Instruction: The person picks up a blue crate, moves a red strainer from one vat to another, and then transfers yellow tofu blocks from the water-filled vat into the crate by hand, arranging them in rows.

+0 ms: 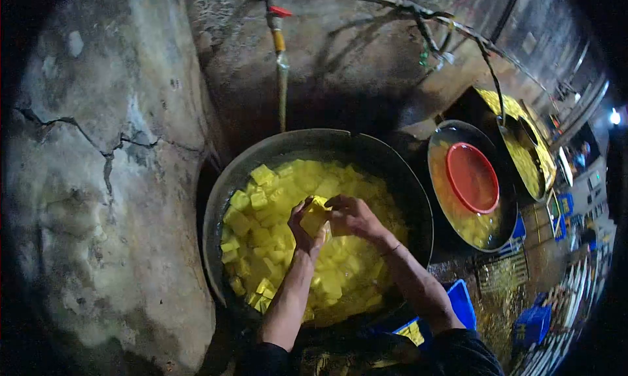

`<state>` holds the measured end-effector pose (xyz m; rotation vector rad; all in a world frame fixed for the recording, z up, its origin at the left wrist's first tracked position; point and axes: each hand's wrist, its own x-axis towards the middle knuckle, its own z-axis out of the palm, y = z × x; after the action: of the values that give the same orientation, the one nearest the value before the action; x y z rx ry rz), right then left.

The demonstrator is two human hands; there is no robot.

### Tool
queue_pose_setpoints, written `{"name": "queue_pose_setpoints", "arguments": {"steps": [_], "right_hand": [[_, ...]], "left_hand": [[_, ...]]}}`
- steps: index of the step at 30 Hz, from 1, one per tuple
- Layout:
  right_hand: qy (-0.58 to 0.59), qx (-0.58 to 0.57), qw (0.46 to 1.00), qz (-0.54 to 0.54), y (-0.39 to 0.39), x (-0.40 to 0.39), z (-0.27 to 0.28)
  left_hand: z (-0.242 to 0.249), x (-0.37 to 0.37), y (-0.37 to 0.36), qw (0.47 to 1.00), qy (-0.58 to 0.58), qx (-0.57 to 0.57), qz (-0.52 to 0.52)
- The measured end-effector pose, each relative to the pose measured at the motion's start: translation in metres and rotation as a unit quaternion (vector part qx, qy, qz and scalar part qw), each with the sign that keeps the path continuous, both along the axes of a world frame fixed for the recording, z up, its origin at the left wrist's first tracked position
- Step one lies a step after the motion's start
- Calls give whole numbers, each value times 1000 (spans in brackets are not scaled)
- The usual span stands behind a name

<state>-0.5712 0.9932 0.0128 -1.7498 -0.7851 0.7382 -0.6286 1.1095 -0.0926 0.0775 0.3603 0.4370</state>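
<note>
1. Yellow cubes, most likely tofu steeped in a dyeing broth, fill the big dark metal basin [219, 199] from its left rim to its middle; the liquid around them is the same yellow.
2. Both hands meet over the middle of the basin. The left hand [302, 227] cups one yellow block [314, 219] from below and behind, fingers closed on it. The right hand [350, 216] pinches the same block from the right side, fingertips curled over its upper edge.
3. The block is held clear of the liquid, just above the floating pieces, and is slightly tilted.
4. To handle it well, I judge that the pressure should be light and spread across the flat faces: such a soft piece would break at a corner if pinched hard.
5. Keeping the block low over the basin seems wise, so that drips and any slip land back among the other cubes.
6. Near the right rim stands a second pan [441, 140] of yellow liquid with a red bowl [472, 178] in it; a pipe [282, 82] runs down the cracked wall [98, 180] behind the far rim. A blue crate [461, 297] sits by the near rim.
</note>
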Motion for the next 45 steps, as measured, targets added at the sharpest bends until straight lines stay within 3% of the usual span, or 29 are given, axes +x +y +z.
{"name": "queue_pose_setpoints", "arguments": {"steps": [2, 4, 5, 6, 7, 10, 11, 12, 13, 14, 15, 18, 20, 21, 23, 25, 26, 28, 30, 32, 33, 34, 36, 37, 38, 40, 42, 43, 45], "right_hand": [[135, 106, 985, -23, -20, -5, 9], [150, 127, 979, -57, -31, -20, 18], [-49, 51, 994, -83, -37, -23, 21], [-241, -34, 964, -105, -48, -27, 21], [-322, -46, 933, -152, -67, -33, 12], [-283, -102, 944, -137, -106, -28, 38], [-265, -180, 939, -126, -124, -25, 38], [-170, -82, 979, -77, -149, -17, 29], [-156, -40, 985, -58, -174, -15, 31], [-144, 1, 989, -36, -199, -19, 37], [-137, 26, 989, -52, -224, -32, 55], [38, 115, 956, -267, -307, -90, 84], [9, 228, 923, -309, -368, -115, 52], [68, 275, 885, -370, -391, -130, 36], [174, 350, 808, -441, -436, -155, -9], [246, 384, 717, -527, -481, -169, -97], [300, 375, 678, -556, -501, -173, -140], [403, 363, 604, -583, -530, -173, -208], [435, 363, 575, -591, -553, -173, -268], [418, 303, 590, -621, -583, -180, -321], [454, 198, 599, -629, -597, -176, -314], [341, 65, 669, -657, -613, -179, -334], [382, -96, 637, -663, -636, -181, -368], [312, -438, 549, -640, -640, -172, -388], [313, -438, 609, -582, -647, -186, -431], [289, -543, 633, -471, -620, -202, -468], [323, -527, 632, -467, -612, -212, -484], [313, -551, 608, -479, -615, -214, -489], [383, -520, 648, -405, -631, -191, -438]], "left_hand": [[-5, 7, -19, 999, -32, -32, 7], [-28, 18, -38, 999, -17, -19, -34], [-20, 17, -51, 996, -60, -14, -64], [-14, 15, -64, 990, -102, -9, -94], [-6, 16, -79, 997, -57, -7, -60], [30, 7, -115, 970, -152, 119, -148], [44, 6, -134, 964, -158, 80, -199], [58, 5, -152, 954, -159, 41, -250], [71, 2, -179, 953, -115, 201, -193], [90, -3, -206, 939, -98, 277, -176], [109, -10, -233, 920, -78, 351, -157], [146, -16, -306, 888, -36, 241, -389], [136, -23, -352, 820, -80, 205, -528], [129, -26, -367, 790, -92, 193, -574], [114, -29, -372, 719, -100, 547, -418], [108, -26, -359, 561, -84, 788, -240], [114, -25, -343, 472, -62, 865, -162], [107, -22, -319, 351, -25, 926, -138], [92, -26, -305, 329, -16, 925, -190], [87, -31, -308, 271, -5, 939, -211], [83, -31, -311, 223, -11, 954, -201], [82, -28, -315, 219, -13, 953, -209], [86, -21, -316, 195, -5, 957, -213], [85, -21, -314, 192, -4, 961, -201], [86, -22, -316, 192, 11, 959, -208], [81, -21, -313, 178, 4, 964, -197], [78, -21, -311, 166, 7, 966, -196], [78, -21, -310, 158, 10, 968, -192], [79, -21, -310, 181, 8, 964, -195]]}}
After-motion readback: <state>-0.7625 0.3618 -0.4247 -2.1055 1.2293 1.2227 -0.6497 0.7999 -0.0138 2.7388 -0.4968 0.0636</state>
